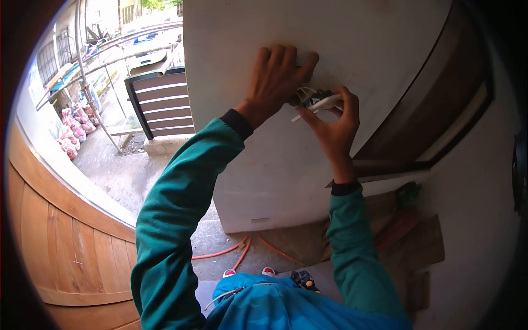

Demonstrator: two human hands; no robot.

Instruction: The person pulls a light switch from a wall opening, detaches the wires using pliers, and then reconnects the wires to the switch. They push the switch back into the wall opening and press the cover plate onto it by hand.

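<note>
My left hand (276,81) rests against the white wall panel (247,137), its thumb apart from the bent fingers. It is just above and left of some exposed wires (308,92) that come out at the wall. My right hand (336,125) is closed on a white electrical wall plate (322,104), tilted away from the wall, with the thumb on its near edge and the fingers at its far side. Wires and dark parts show behind the plate. The opening they come from is mostly covered by my hands.
A wooden door (71,247) stands at the left, beside a doorway to an outdoor yard with a slatted gate (162,104) and filled sacks (71,132). An orange hose (242,254) crosses the floor by my feet. Cardboard (423,242) leans at the right, below a dark-framed window (434,104).
</note>
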